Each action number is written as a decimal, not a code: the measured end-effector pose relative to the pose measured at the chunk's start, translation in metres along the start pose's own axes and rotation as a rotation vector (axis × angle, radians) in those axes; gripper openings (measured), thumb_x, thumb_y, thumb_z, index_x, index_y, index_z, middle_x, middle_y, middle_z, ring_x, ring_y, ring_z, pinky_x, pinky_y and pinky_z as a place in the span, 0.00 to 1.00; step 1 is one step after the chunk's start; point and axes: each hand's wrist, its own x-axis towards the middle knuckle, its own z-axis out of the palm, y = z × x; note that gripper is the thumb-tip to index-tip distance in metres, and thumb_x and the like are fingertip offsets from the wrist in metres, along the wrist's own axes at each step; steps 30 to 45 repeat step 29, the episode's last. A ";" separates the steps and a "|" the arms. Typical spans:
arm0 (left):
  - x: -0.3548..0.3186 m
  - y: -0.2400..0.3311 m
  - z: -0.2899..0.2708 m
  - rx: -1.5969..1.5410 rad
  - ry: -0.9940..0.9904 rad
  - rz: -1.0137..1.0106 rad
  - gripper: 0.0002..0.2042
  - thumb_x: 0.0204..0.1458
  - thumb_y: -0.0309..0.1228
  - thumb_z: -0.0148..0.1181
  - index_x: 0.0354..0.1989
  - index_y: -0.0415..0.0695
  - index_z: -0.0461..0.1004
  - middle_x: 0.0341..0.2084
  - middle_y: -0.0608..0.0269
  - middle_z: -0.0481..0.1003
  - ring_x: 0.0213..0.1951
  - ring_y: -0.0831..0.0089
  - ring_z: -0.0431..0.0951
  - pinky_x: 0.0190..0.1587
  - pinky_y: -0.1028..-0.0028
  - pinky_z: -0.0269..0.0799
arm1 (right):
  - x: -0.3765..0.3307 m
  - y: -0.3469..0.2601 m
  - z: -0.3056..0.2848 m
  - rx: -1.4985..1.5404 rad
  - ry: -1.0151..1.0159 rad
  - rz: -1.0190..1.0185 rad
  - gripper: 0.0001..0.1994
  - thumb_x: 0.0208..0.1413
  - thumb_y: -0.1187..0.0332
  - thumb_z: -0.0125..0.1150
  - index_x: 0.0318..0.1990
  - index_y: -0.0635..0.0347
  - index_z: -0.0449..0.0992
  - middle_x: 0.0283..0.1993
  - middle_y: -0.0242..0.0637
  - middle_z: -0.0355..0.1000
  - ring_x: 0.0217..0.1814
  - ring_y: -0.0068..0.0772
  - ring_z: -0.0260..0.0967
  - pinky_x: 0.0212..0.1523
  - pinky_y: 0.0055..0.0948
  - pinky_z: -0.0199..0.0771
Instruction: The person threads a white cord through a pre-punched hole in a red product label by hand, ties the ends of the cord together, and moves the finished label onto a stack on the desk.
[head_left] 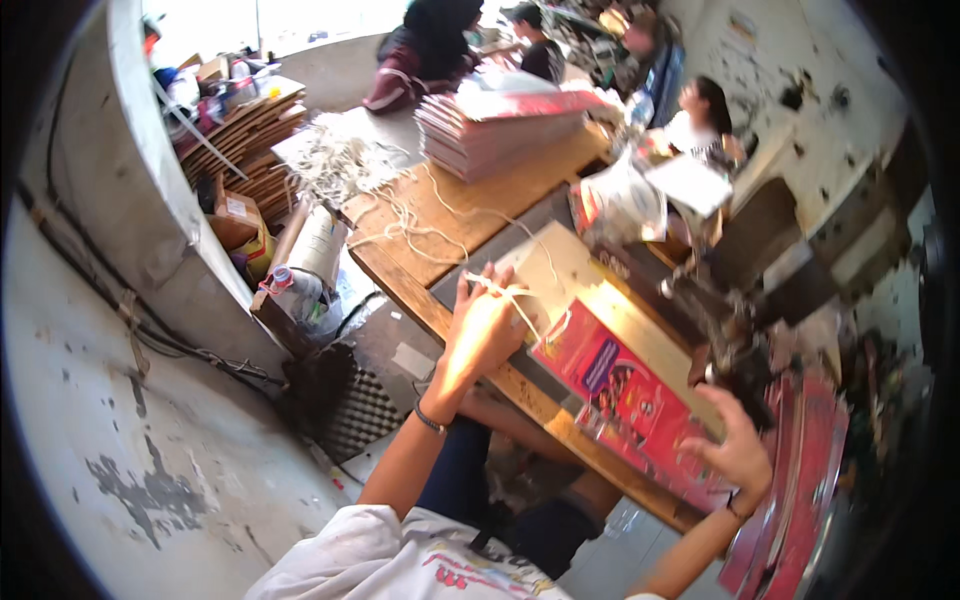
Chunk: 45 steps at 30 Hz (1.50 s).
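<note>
A flat red printed piece [640, 395], perhaps a paper bag, lies aslant on the work table in front of me. White cord [515, 294] runs over the fingers of my left hand [487, 325] and loops at the piece's far left end. My left hand is closed on this cord. At the piece's right edge is my right hand [735, 445], its thumb and fingers spread and holding nothing; whether the fingertips touch the piece I cannot tell.
A dark metal machine [725, 325] stands beyond the red piece. A tangle of cord [345, 165] and a stack of flat pieces [500, 135] lie on the wooden table [420, 265]. More red pieces [800, 465] sit at right. Other people are at the back.
</note>
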 end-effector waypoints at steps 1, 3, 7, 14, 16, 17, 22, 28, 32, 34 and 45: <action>0.000 0.000 -0.003 0.020 0.000 0.004 0.20 0.52 0.45 0.59 0.51 0.50 0.77 0.63 0.56 0.66 0.67 0.55 0.59 0.68 0.48 0.45 | -0.006 0.003 0.005 0.010 0.101 0.022 0.43 0.37 0.51 0.77 0.62 0.61 0.67 0.63 0.47 0.64 0.66 0.46 0.62 0.66 0.39 0.59; 0.001 -0.005 -0.008 0.054 0.012 0.030 0.21 0.52 0.45 0.60 0.52 0.49 0.76 0.62 0.53 0.67 0.66 0.52 0.61 0.69 0.49 0.43 | -0.011 0.006 0.023 0.044 0.182 0.066 0.44 0.38 0.51 0.77 0.62 0.62 0.65 0.63 0.48 0.64 0.67 0.45 0.61 0.67 0.38 0.58; 0.003 0.001 -0.015 0.031 -0.005 0.019 0.19 0.53 0.40 0.59 0.52 0.46 0.77 0.60 0.51 0.69 0.65 0.52 0.62 0.69 0.50 0.44 | -0.004 0.018 0.066 -0.073 0.247 0.052 0.46 0.41 0.40 0.70 0.63 0.62 0.65 0.64 0.47 0.63 0.69 0.49 0.55 0.69 0.44 0.53; -0.016 0.044 -0.042 -0.251 0.207 -0.054 0.13 0.50 0.19 0.52 0.45 0.37 0.73 0.44 0.49 0.74 0.52 0.55 0.72 0.57 0.62 0.62 | -0.004 0.020 0.083 -0.235 0.503 0.046 0.39 0.46 0.38 0.65 0.58 0.59 0.71 0.61 0.41 0.66 0.63 0.47 0.59 0.65 0.46 0.53; -0.045 0.106 -0.069 -0.520 0.403 -0.087 0.07 0.49 0.18 0.52 0.38 0.36 0.71 0.39 0.51 0.74 0.42 0.59 0.75 0.47 0.63 0.68 | 0.002 0.019 0.084 -0.223 0.545 0.060 0.38 0.46 0.38 0.65 0.57 0.59 0.72 0.60 0.40 0.67 0.62 0.47 0.60 0.65 0.46 0.54; -0.068 0.131 -0.078 -0.612 0.295 0.090 0.05 0.49 0.20 0.54 0.35 0.39 0.71 0.39 0.52 0.75 0.40 0.61 0.75 0.44 0.61 0.69 | 0.005 0.020 0.089 -0.221 0.553 0.066 0.37 0.46 0.39 0.65 0.56 0.59 0.73 0.59 0.40 0.68 0.61 0.47 0.61 0.64 0.45 0.55; -0.143 0.261 -0.052 -1.058 -1.454 1.165 0.19 0.64 0.39 0.40 0.45 0.37 0.73 0.38 0.44 0.75 0.43 0.49 0.76 0.47 0.52 0.69 | 0.009 0.024 0.093 -0.224 0.616 0.032 0.28 0.54 0.45 0.61 0.53 0.57 0.76 0.56 0.38 0.71 0.61 0.42 0.63 0.64 0.43 0.56; -0.220 0.322 -0.008 -0.339 -1.598 1.589 0.13 0.58 0.34 0.47 0.34 0.44 0.79 0.29 0.50 0.79 0.38 0.50 0.80 0.38 0.59 0.73 | 0.007 0.019 0.089 -0.178 0.619 0.107 0.25 0.54 0.47 0.63 0.52 0.56 0.76 0.56 0.38 0.72 0.60 0.42 0.64 0.64 0.42 0.56; -0.225 0.326 -0.007 -0.341 -1.581 1.596 0.13 0.58 0.34 0.47 0.34 0.44 0.79 0.29 0.50 0.79 0.38 0.50 0.80 0.38 0.59 0.73 | 0.006 0.016 0.087 -0.193 0.621 0.103 0.25 0.54 0.47 0.63 0.52 0.56 0.76 0.56 0.38 0.72 0.60 0.42 0.64 0.64 0.42 0.56; -0.225 0.326 -0.007 -0.341 -1.581 1.596 0.13 0.58 0.34 0.47 0.34 0.44 0.79 0.29 0.50 0.79 0.38 0.50 0.80 0.38 0.59 0.73 | 0.006 0.016 0.087 -0.193 0.621 0.103 0.25 0.54 0.47 0.63 0.52 0.56 0.76 0.56 0.38 0.72 0.60 0.42 0.64 0.64 0.42 0.56; -0.225 0.326 -0.007 -0.341 -1.581 1.596 0.13 0.58 0.34 0.47 0.34 0.44 0.79 0.29 0.50 0.79 0.38 0.50 0.80 0.38 0.59 0.73 | 0.006 0.016 0.087 -0.193 0.621 0.103 0.25 0.54 0.47 0.63 0.52 0.56 0.76 0.56 0.38 0.72 0.60 0.42 0.64 0.64 0.42 0.56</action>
